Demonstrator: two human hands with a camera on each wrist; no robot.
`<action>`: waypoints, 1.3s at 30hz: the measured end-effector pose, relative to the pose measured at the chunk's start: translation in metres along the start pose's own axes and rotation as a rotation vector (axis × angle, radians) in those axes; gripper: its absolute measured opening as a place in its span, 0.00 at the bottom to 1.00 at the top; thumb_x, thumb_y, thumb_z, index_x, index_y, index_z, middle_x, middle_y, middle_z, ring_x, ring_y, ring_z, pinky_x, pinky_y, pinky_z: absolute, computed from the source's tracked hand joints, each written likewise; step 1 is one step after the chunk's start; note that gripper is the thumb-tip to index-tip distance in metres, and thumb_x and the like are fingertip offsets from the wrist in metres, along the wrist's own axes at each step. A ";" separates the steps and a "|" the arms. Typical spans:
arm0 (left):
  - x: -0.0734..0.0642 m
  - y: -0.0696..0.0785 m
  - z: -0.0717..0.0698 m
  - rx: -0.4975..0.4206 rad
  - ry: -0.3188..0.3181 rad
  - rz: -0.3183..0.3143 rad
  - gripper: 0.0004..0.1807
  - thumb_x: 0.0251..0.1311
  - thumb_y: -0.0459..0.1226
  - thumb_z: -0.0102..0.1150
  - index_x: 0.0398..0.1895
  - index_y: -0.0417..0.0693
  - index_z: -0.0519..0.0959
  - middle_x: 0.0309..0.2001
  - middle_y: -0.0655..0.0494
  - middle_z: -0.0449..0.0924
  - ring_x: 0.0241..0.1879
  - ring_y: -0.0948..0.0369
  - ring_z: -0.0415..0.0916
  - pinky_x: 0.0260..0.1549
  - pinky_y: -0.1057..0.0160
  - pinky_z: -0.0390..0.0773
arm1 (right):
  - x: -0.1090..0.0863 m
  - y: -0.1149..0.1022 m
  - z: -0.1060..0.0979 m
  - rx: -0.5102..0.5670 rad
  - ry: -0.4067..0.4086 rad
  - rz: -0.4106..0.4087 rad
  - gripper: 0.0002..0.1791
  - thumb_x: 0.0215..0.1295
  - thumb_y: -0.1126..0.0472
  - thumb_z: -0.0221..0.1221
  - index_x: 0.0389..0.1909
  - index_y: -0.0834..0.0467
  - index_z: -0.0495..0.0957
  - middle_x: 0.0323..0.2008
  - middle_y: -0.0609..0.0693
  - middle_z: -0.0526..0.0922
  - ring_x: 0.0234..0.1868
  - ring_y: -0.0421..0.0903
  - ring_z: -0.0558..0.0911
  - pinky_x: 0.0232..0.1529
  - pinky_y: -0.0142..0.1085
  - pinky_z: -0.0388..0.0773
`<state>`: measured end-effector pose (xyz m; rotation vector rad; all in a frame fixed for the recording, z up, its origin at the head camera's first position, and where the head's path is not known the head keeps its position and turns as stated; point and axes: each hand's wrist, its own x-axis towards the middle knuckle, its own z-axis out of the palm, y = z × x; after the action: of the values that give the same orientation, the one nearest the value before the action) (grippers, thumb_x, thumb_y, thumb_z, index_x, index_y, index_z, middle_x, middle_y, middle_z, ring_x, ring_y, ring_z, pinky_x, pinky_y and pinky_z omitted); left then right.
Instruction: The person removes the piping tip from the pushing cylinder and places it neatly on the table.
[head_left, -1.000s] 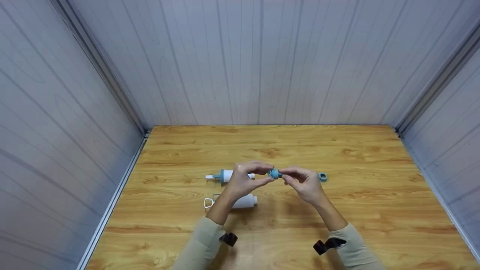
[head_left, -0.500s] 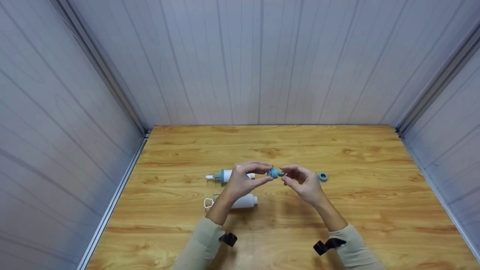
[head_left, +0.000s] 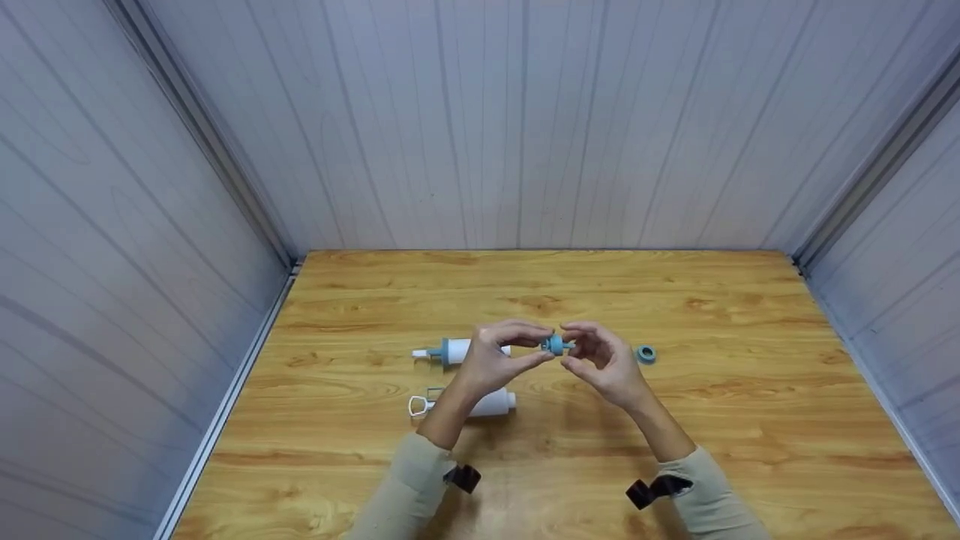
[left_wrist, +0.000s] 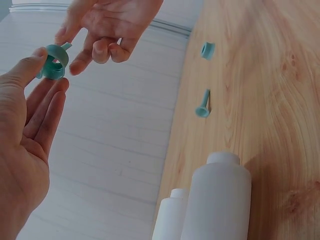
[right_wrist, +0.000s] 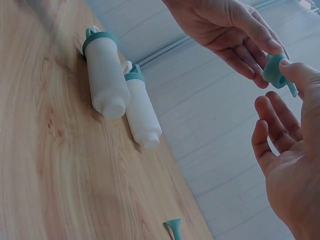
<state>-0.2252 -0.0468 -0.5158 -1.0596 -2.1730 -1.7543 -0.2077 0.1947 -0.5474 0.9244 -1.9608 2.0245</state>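
My left hand pinches a small teal plastic cap between thumb and fingertips, above the table. In the left wrist view this cap shows a round open ring and a short narrow spout pointing toward the other hand. My right hand is at the spout end, thumb and fingers spread apart around it. From the right wrist, the right thumb overlaps the cap and its other fingers are loosely bent. The left palm faces the camera on that wrist.
Two white bottles with teal collars and white handles or tips lie on the wooden table, left of centre. A teal ring lies right of the hands. Near it is a teal funnel-shaped piece. Panel walls enclose the table.
The right fingers have let go of the spout and spread apart, leaving it visible between them. The left hand with the cap has shifted slightly right.
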 end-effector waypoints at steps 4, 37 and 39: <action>0.001 0.000 0.001 0.002 0.003 -0.003 0.15 0.68 0.30 0.78 0.56 0.37 0.93 0.54 0.39 0.94 0.54 0.44 0.94 0.56 0.59 0.93 | 0.000 0.000 0.001 0.008 -0.010 0.007 0.26 0.67 0.85 0.62 0.65 0.82 0.73 0.54 0.40 0.90 0.47 0.36 0.88 0.49 0.26 0.88; -0.004 -0.006 -0.001 0.067 0.005 -0.048 0.14 0.69 0.33 0.78 0.55 0.38 0.93 0.54 0.41 0.93 0.51 0.45 0.95 0.55 0.58 0.94 | 0.001 0.001 -0.002 -0.008 0.013 -0.065 0.21 0.64 0.89 0.61 0.58 0.84 0.75 0.50 0.37 0.89 0.46 0.32 0.88 0.47 0.25 0.87; -0.005 -0.006 -0.002 0.083 0.009 -0.054 0.14 0.68 0.33 0.79 0.54 0.37 0.93 0.52 0.41 0.93 0.50 0.45 0.94 0.54 0.58 0.94 | 0.001 0.000 -0.002 0.000 0.016 -0.067 0.21 0.64 0.89 0.60 0.58 0.85 0.75 0.51 0.37 0.89 0.46 0.32 0.87 0.47 0.25 0.87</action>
<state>-0.2258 -0.0507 -0.5229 -0.9810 -2.2682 -1.6717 -0.2095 0.1961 -0.5466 0.9568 -1.8960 1.9892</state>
